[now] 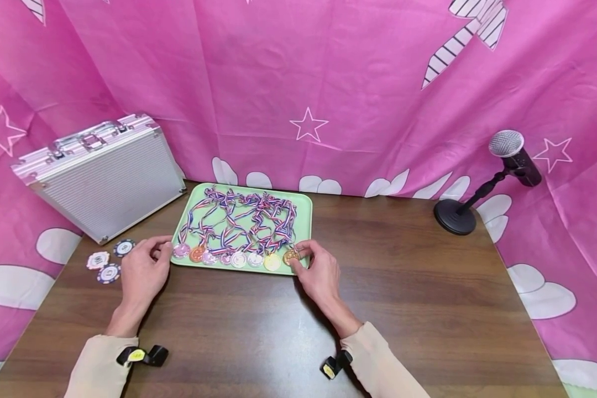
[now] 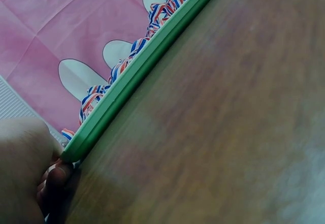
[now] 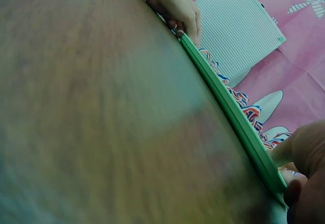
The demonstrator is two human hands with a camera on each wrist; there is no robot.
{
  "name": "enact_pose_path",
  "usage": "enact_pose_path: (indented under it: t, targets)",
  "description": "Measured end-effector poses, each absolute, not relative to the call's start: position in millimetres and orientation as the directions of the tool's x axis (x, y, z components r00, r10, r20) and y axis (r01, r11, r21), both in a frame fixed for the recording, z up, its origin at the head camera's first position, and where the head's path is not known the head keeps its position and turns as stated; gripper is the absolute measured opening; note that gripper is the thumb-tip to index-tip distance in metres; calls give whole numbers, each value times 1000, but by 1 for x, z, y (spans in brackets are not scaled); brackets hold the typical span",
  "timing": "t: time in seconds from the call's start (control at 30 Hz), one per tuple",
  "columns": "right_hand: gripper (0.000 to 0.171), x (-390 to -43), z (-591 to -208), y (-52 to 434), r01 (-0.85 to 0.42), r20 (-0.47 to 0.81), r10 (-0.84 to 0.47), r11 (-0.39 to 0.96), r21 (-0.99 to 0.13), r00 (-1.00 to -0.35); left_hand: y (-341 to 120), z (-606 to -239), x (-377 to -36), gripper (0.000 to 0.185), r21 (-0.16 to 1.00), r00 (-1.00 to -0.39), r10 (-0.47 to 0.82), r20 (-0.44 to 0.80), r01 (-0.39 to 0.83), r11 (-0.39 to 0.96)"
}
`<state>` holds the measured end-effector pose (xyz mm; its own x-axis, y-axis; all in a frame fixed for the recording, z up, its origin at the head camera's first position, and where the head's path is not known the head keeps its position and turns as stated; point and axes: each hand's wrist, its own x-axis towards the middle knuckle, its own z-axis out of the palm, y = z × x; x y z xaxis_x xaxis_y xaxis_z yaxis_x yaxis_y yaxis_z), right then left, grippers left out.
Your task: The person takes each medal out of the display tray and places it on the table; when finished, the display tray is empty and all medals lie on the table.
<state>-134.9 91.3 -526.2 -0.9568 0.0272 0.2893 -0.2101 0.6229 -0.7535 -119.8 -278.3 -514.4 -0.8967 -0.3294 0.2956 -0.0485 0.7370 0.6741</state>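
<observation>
A pale green tray (image 1: 303, 213) lies on the wooden table, holding several medals (image 1: 239, 258) in a row along its front edge. Their striped ribbons (image 1: 239, 221) are tangled behind them. My left hand (image 1: 161, 250) grips the tray's front left corner, with the thumb against the green rim (image 2: 137, 79) in the left wrist view. My right hand (image 1: 302, 253) pinches the front right corner beside a bronze medal. In the right wrist view a finger lies over the rim (image 3: 228, 112) and the thumb sits at its edge. The tray rests flat on the table.
A ribbed aluminium case (image 1: 109, 182) stands at the back left, close to the tray. Three poker chips (image 1: 108, 273) lie left of my left hand. A microphone (image 1: 507, 145) on a round black base (image 1: 455, 216) stands at the back right. Pink cloth walls surround the table (image 1: 403, 309).
</observation>
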Motion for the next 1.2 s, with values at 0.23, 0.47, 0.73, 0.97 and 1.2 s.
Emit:
enact_pose_path:
  t: [0.23, 0.47, 0.73, 0.97, 1.2]
  targets:
    - [13, -133, -503, 95, -187, 224, 15, 502, -844, -974, -279, -514, -121, 25, 684, -895, -356, 268, -84, 725]
    - [14, -137, -484, 101, -172, 189, 17, 344, -923, -982, -279, -514, -121, 24, 707, -879, -384, 282, -80, 702]
    - [14, -145, -444, 112, -80, 80, -3, 77, -994, -997, -281, -514, -119, 27, 753, -892, -386, 237, -83, 653]
    - [21, -144, -383, 129, -162, 163, -10, -33, -986, -987, -281, -515, -118, 28, 784, -904, -376, 205, -78, 616]
    - [18, -129, -336, 151, -282, 280, 32, -84, -956, -960, -282, -516, -120, 29, 788, -908, -366, 206, -68, 612]
